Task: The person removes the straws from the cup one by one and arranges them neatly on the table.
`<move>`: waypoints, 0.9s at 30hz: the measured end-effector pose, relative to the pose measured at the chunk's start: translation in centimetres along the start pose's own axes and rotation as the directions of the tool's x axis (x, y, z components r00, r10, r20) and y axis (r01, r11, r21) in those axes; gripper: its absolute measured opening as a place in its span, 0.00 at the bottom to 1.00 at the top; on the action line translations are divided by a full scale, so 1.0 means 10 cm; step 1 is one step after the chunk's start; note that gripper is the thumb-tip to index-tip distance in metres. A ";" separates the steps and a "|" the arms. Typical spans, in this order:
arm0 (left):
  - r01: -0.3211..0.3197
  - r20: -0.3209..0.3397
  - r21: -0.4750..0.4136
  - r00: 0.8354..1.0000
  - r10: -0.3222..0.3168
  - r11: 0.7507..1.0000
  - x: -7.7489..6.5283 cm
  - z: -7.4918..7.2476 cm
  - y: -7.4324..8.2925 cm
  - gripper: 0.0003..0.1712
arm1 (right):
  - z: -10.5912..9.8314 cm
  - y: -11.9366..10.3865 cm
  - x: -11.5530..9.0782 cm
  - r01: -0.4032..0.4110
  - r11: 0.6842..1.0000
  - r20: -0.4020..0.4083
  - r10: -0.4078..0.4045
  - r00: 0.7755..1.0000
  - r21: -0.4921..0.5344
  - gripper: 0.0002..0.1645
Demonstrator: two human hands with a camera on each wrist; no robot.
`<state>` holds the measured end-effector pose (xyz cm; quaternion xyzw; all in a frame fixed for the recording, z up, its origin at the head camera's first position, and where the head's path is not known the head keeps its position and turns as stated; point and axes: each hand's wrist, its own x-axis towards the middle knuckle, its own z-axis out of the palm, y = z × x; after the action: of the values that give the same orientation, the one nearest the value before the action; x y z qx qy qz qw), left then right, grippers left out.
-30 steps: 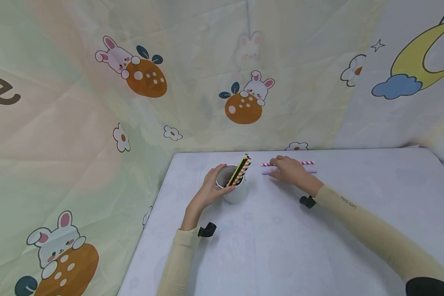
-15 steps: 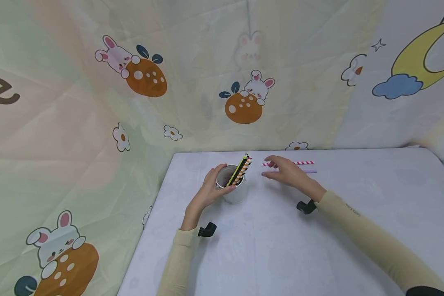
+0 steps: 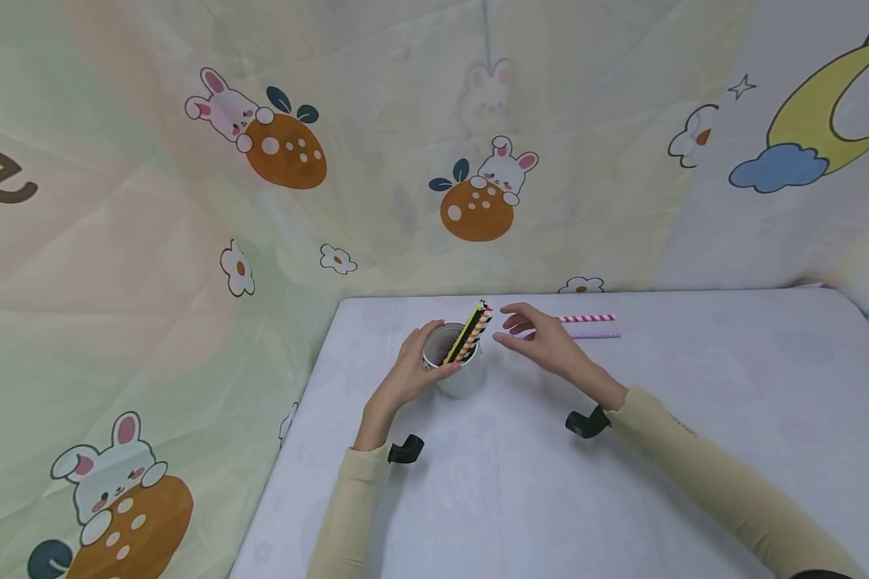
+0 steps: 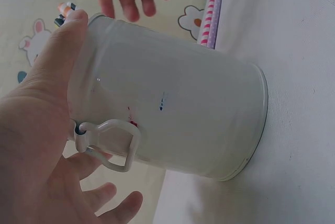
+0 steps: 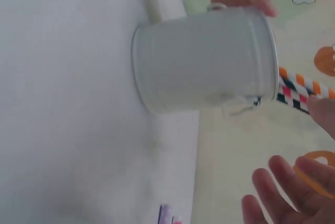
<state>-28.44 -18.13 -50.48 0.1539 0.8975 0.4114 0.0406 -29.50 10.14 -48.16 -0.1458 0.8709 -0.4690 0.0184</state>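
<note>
Head: right hand (image 3: 546, 342) has shifted left since a second ago, now just beside the striped straws (image 3: 472, 331) leaning in the bucket (image 3: 463, 383). Pink-striped straw (image 3: 590, 318) and purple straw (image 3: 599, 334) lie on the table (image 3: 550, 474), so both remain outside the bucket.

Left wrist: left hand (image 4: 39, 103) holds the bucket near its mouth.

Right wrist: right fingers spread wide, apparently holding nothing.

The bucket (image 3: 460, 386) hides the lower ends of its straws (image 3: 471, 331), and the right grip (image 3: 546, 339) part of the pink-striped straw (image 3: 590, 318).
</note>
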 end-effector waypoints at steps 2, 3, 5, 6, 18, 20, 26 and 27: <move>0.008 0.004 0.002 1.000 -0.008 1.000 0.00 0.00 0.00 0.50 | 0.02 -0.04 -0.01 0.005 1.000 -0.034 -0.005 0.999 0.021 0.37; 0.013 0.007 0.002 1.000 -0.013 1.000 0.00 0.00 0.00 0.51 | 0.03 -0.07 -0.01 0.012 0.999 -0.047 -0.011 0.999 0.032 0.37; 0.017 0.009 0.002 1.000 -0.017 1.000 0.00 0.00 0.00 0.51 | 0.05 -0.11 -0.02 0.027 0.998 -0.074 -0.023 0.997 0.058 0.35; 0.014 0.008 0.000 1.000 -0.014 1.000 0.00 0.00 0.00 0.51 | 0.05 -0.13 -0.01 0.035 0.997 -0.085 -0.028 0.996 0.074 0.33; 0.009 0.008 -0.013 1.000 -0.009 1.000 0.01 0.00 -0.01 0.51 | 0.15 -0.28 0.04 0.074 0.992 -0.109 -0.063 0.992 0.100 0.22; 0.002 0.006 -0.013 1.000 -0.001 1.000 0.01 0.00 -0.01 0.51 | 0.16 -0.29 0.05 0.076 0.992 -0.111 -0.065 0.992 0.099 0.21; -0.003 0.009 -0.020 1.000 0.003 1.000 0.01 0.00 -0.01 0.51 | 0.18 -0.31 0.04 0.062 0.994 -0.105 -0.053 0.993 0.092 0.21; -0.003 0.010 -0.021 1.000 0.003 1.000 0.01 0.00 -0.01 0.51 | 0.18 -0.31 0.04 0.059 0.994 -0.103 -0.049 0.993 0.092 0.22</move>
<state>-28.60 -18.17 -50.56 0.1568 0.8926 0.4203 0.0460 -28.85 6.96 -46.51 -0.1446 0.8432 -0.5169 -0.0312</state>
